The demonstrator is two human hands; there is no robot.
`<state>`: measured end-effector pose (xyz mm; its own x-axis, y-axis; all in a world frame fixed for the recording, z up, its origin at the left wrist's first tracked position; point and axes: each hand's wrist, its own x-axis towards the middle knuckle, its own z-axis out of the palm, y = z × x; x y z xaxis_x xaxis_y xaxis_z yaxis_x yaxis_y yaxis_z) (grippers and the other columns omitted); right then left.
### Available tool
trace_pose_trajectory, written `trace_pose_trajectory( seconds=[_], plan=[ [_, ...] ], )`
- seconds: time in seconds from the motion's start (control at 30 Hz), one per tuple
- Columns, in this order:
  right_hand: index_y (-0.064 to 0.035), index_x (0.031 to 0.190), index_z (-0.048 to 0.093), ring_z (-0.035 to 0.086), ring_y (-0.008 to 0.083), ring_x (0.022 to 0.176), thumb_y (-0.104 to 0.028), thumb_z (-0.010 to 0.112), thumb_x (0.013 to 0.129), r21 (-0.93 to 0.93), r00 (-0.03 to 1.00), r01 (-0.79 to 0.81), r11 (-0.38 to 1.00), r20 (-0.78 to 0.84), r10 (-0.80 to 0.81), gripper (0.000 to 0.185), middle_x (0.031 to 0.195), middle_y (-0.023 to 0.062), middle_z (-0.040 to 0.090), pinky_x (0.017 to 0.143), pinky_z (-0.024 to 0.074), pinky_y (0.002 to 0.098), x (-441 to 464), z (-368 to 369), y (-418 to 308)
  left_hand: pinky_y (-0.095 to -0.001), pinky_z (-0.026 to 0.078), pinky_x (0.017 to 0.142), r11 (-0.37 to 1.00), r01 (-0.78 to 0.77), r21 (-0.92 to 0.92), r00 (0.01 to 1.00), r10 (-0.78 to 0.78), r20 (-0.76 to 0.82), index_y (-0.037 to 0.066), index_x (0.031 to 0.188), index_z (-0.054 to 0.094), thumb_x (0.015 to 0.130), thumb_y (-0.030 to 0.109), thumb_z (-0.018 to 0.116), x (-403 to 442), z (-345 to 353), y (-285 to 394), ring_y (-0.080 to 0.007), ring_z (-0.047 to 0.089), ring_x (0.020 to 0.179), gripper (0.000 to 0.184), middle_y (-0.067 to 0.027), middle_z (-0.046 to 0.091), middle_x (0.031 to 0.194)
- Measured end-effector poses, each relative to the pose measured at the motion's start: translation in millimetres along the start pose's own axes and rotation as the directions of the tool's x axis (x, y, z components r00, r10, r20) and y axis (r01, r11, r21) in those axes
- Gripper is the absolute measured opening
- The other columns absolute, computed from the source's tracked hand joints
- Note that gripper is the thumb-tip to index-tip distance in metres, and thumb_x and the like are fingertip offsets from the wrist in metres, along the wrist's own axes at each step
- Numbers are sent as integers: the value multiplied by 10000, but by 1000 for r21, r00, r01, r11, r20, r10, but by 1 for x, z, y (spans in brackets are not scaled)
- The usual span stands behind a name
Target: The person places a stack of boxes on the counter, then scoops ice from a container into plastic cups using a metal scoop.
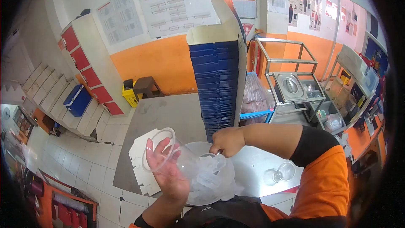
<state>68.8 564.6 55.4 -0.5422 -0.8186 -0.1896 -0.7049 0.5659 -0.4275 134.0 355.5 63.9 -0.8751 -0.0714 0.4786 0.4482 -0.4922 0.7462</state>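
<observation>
My left hand (164,164) holds a clear plastic cup (179,154) tilted on its side, its wide rim facing left and its base over the tub. My right hand (228,140) is closed at the back right rim of a translucent white tub (231,171), gripping something small and dark, mostly hidden by the fingers. Clear and whitish plastic pieces (207,171) fill the tub. Behind my right hand rises a tall stack of dark blue folded boxes (216,84). A flat white cardboard piece (141,169) lies under my left hand's side.
The grey metal table (168,109) carries a clear cup (286,171) at the right. Beyond it stand a blue basket (255,115) of packets and a metal rack (291,61) with a lidded steel container (290,85). A brown stool (147,85) stands behind the table.
</observation>
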Motion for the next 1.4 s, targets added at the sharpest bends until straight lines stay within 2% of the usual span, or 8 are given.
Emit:
trace_pose_trajectory(
  seconds=[0.27, 0.4, 0.5, 0.63, 0.67, 0.83, 1.23, 1.4],
  plan=[
    [-113, 829, 640, 590, 379, 742, -122, 552, 665, 32, 992, -38, 999, -123, 42, 187, 740, 153, 629, 644, 443, 474, -30, 4, 9, -412, 372, 1009, 938, 147, -315, 957, -55, 283, -14, 1407, -9, 753, 444, 678, 23, -23, -1, -308, 415, 1196, 1054, -203, 335, 1340],
    [-118, 847, 640, 596, 369, 761, -115, 543, 656, -26, 987, -129, 991, -105, 125, 215, 749, 157, 631, 657, 449, 470, -37, 3, 12, -409, 358, 1012, 946, 168, -276, 969, -107, 225, -10, 1408, 84, 726, 308, 700, 29, -46, 9, -307, 415, 1199, 972, -200, 369, 1324],
    [-117, 848, 641, 597, 368, 760, -112, 538, 646, 4, 981, -157, 988, -114, 156, 227, 746, 164, 628, 669, 455, 465, -44, -9, 6, -382, 352, 988, 900, 233, 369, 943, -302, 141, -15, 1393, 171, 565, 255, 822, 28, -68, 19, -303, 438, 1178, 1087, -184, 431, 1284],
    [-112, 857, 648, 600, 361, 788, -119, 531, 646, -38, 972, -226, 973, -68, 224, 241, 764, 160, 633, 686, 461, 455, -53, -37, -3, -402, 357, 982, 643, -59, 764, 871, -341, 354, 14, 1364, 256, 526, 81, 759, 18, -74, 26, -280, 451, 1166, 980, -174, 466, 1231],
    [-109, 858, 649, 601, 358, 797, -120, 528, 648, -82, 967, -252, 964, -46, 249, 243, 771, 156, 634, 690, 462, 453, -53, -45, -6, -395, 355, 986, 602, 15, 798, 854, -423, 303, -1, 1346, 267, 531, 107, 766, 16, -69, 26, -279, 473, 1145, 962, -178, 483, 1203],
    [-93, 848, 654, 605, 344, 827, -120, 513, 654, -276, 905, -353, 894, 140, 401, 242, 793, 153, 635, 714, 464, 446, -44, -83, -50, -403, 373, 976, 611, -46, 791, 838, -408, 363, -19, 1311, 303, 559, 95, 762, 12, -60, 17, -327, 475, 1150, 888, -213, 481, 1205],
    [-97, 907, 665, 604, 295, 775, -93, 581, 698, 142, 877, -475, 869, -12, 481, 225, 789, 115, 645, 690, 457, 370, -68, -24, -32, -391, 337, 1013, 743, 216, 633, 888, -419, 189, -8, 1331, 265, 574, 54, 766, 1, -69, 3, -291, 435, 1190, 910, -201, 457, 1237],
    [-128, 939, 667, 616, 311, 823, -125, 529, 729, 74, 850, -525, 848, -6, 526, 252, 843, 140, 653, 738, 472, 386, -81, -43, -46, -396, 319, 1029, 766, 171, 619, 905, -371, 210, -6, 1328, 265, 572, 56, 766, -2, -72, -5, -293, 421, 1202, 909, -198, 452, 1245]
  ],
)
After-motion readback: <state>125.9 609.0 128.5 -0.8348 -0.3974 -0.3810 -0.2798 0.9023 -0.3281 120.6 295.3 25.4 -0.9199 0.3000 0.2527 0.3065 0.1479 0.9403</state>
